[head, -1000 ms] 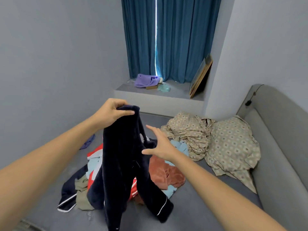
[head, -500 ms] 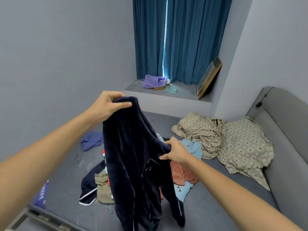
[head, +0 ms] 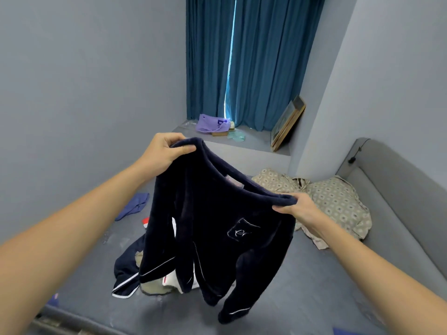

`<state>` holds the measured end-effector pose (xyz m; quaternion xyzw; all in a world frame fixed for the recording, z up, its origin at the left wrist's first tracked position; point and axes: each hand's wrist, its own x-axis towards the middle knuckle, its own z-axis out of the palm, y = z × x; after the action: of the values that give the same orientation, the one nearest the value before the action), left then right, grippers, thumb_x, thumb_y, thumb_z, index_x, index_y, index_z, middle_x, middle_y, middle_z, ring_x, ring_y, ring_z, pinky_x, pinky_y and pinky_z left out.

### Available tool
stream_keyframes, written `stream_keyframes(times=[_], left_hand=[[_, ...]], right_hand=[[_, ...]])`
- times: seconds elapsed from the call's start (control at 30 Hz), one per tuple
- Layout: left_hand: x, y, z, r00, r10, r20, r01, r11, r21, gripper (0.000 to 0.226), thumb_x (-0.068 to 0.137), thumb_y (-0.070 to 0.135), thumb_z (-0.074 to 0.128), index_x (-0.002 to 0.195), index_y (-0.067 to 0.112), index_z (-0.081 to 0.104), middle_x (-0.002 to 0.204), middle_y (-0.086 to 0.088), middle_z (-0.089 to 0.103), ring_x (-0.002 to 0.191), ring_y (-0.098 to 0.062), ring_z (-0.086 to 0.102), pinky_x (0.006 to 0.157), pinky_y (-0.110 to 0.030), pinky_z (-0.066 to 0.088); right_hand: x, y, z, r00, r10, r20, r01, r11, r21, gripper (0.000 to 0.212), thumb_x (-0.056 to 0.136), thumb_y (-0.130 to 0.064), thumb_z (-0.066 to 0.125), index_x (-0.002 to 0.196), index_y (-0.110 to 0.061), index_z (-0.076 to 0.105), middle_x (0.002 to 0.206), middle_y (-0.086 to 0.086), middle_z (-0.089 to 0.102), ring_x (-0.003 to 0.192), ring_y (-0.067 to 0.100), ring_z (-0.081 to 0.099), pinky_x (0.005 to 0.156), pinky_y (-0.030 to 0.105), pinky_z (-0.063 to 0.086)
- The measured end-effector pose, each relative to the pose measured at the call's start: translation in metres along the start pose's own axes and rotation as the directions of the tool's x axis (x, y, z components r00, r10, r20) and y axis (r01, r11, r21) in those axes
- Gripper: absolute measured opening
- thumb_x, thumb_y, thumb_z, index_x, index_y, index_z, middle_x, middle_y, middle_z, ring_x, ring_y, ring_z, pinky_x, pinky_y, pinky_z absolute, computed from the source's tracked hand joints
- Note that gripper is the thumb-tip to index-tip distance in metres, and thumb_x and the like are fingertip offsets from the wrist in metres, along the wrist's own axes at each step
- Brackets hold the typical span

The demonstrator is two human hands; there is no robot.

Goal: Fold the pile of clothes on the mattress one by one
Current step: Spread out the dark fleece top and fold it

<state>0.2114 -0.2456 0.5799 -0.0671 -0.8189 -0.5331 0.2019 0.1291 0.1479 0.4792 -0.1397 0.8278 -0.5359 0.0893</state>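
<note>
A dark navy fleece top [head: 212,228] hangs spread in the air above the mattress [head: 302,274], its neckline pinched at one end by the left hand [head: 164,151] and at the other by the right hand [head: 300,209], over a pile of clothes [head: 135,272] mostly hidden behind it, perhaps including navy trousers.

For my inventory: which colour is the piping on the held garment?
White piping on the dark navy garment, head view.
</note>
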Motion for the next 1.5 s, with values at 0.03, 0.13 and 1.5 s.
stream_keyframes(times=[0.03, 0.13, 1.5], left_hand=[[-0.004, 0.003, -0.002, 1.0, -0.002, -0.012, 0.002, 1.0, 0.003, 0.012, 0.094, 0.022, 0.077, 0.09, 0.01, 0.076, 0.078, -0.002, 0.07, 0.071, -0.01, 0.065, 0.067, -0.021, 0.054], [-0.015, 0.011, -0.011, 0.997, 0.006, -0.073, -0.007, 1.0, -0.016, 0.014, 0.094, 0.019, 0.076, 0.083, 0.011, 0.072, 0.073, 0.003, 0.066, 0.067, -0.008, 0.061, 0.064, -0.02, 0.051], [0.017, -0.529, 0.101, 0.935, -0.333, 0.122, 0.226, 0.824, 0.519, 0.045, 0.091, 0.066, 0.055, 0.07, 0.026, 0.059, 0.069, 0.011, 0.064, 0.069, -0.007, 0.058, 0.06, -0.036, 0.045]], right_hand=[[-0.004, -0.003, 0.0, 1.0, -0.018, -0.021, 0.018, 1.0, 0.014, 0.03, 0.082, -0.006, 0.085, 0.11, -0.016, 0.081, 0.103, 0.008, 0.08, 0.103, 0.027, 0.076, 0.1, 0.048, 0.057], [-0.014, -0.012, -0.002, 0.994, -0.085, -0.071, 0.086, 0.996, 0.015, 0.016, 0.092, -0.01, 0.077, 0.1, -0.023, 0.081, 0.096, 0.002, 0.081, 0.096, 0.023, 0.077, 0.086, 0.037, 0.061], [0.226, 0.308, 0.159, 0.982, 0.127, 0.137, -0.027, 0.822, -0.569, 0.016, 0.101, -0.05, 0.058, 0.089, -0.043, 0.067, 0.082, -0.018, 0.07, 0.078, 0.004, 0.064, 0.07, 0.036, 0.052]])
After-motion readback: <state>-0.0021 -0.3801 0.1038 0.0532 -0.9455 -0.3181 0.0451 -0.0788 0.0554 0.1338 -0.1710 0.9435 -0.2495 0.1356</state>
